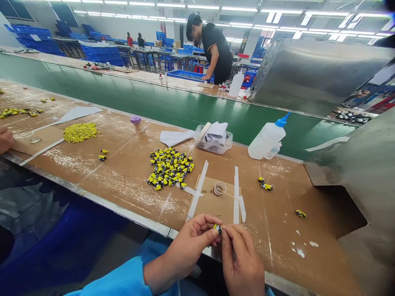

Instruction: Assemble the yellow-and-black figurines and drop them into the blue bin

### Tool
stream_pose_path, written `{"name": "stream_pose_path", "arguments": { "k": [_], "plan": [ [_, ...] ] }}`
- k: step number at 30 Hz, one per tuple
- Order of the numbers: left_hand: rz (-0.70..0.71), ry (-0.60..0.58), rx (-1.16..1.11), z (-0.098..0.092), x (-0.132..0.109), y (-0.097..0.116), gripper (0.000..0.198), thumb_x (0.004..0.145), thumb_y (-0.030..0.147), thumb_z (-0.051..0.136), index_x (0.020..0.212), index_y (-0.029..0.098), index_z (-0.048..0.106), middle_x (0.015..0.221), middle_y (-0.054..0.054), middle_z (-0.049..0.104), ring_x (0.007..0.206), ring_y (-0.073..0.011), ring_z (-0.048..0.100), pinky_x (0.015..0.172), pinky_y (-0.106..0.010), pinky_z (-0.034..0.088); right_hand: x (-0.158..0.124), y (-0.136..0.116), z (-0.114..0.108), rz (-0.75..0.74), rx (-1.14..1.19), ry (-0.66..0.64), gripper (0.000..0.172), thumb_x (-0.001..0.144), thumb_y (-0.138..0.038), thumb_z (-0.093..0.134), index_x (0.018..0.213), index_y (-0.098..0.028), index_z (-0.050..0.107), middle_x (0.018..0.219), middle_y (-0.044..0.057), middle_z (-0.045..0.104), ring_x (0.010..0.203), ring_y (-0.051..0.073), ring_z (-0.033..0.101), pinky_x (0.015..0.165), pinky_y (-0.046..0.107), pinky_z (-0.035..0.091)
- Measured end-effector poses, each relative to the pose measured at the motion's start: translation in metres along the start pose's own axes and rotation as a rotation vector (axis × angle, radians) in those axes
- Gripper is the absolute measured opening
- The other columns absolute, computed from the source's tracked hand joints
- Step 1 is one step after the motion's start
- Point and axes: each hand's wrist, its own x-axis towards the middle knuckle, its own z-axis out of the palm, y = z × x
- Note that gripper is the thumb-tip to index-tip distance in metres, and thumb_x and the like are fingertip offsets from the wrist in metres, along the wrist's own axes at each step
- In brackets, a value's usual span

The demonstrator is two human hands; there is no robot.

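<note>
My left hand pinches a small yellow-and-black piece with white on it between thumb and index finger, close to the bench's front edge. My right hand meets it from the right, its thumb and fingertips pressed together against the piece's end; what lies between those tips is hidden. Just beyond both hands is a taped cardboard patch, on which a small round dish stands with a thin stick resting across its rim. Further left lies a pile of similar yellow-and-black pieces.
A white bottle with a blue nozzle, a see-through box with paper and a purple-lidded jar line the green conveyor. Few pieces lie right. Yellow parts and another person's hand are left. A metal housing bounds the right.
</note>
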Motion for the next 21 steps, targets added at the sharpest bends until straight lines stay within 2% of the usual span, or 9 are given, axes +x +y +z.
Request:
{"name": "stream_pose_path", "arguments": {
  "k": [7,11,15,21],
  "plan": [
    [0.025,-0.022,-0.049,-0.002,0.002,0.000,0.022,0.074,0.025,0.070,0.090,0.014,0.060,0.084,-0.007,0.068,0.076,-0.0144,0.063,0.074,-0.028,0.048,0.001,0.000,-0.002,0.159,0.199,-0.003,0.022,0.084,-0.021,0.056,0.105,-0.017,0.064,0.103,0.012,0.063,0.092,0.020,0.063,0.076,0.030,0.055],
    [0.057,-0.039,-0.024,-0.006,0.002,0.001,0.019,0.073,0.021,0.071,0.087,0.014,0.060,0.084,-0.004,0.068,0.081,-0.0126,0.063,0.079,-0.027,0.048,0.004,0.000,-0.003,0.168,0.257,-0.021,0.018,0.084,-0.019,0.056,0.099,-0.018,0.066,0.098,0.010,0.064,0.089,0.018,0.063,0.077,0.029,0.055],
    [0.062,-0.048,-0.026,-0.009,0.004,0.002,0.017,0.073,0.023,0.072,0.080,0.013,0.060,0.077,-0.002,0.066,0.072,-0.0106,0.063,0.074,-0.026,0.050,0.007,-0.002,-0.006,0.178,0.283,-0.052,0.017,0.084,-0.019,0.056,0.098,-0.018,0.067,0.092,0.008,0.066,0.083,0.017,0.065,0.071,0.025,0.055],
    [0.074,-0.003,-0.002,-0.010,0.007,0.007,0.018,0.069,0.025,0.075,0.077,0.012,0.064,0.081,-0.005,0.071,0.075,-0.0139,0.066,0.073,-0.027,0.051,0.008,-0.003,-0.007,0.156,0.281,-0.059,0.022,0.081,-0.019,0.060,0.102,-0.019,0.066,0.091,0.007,0.068,0.076,0.014,0.066,0.067,0.020,0.055]
  ]
}}
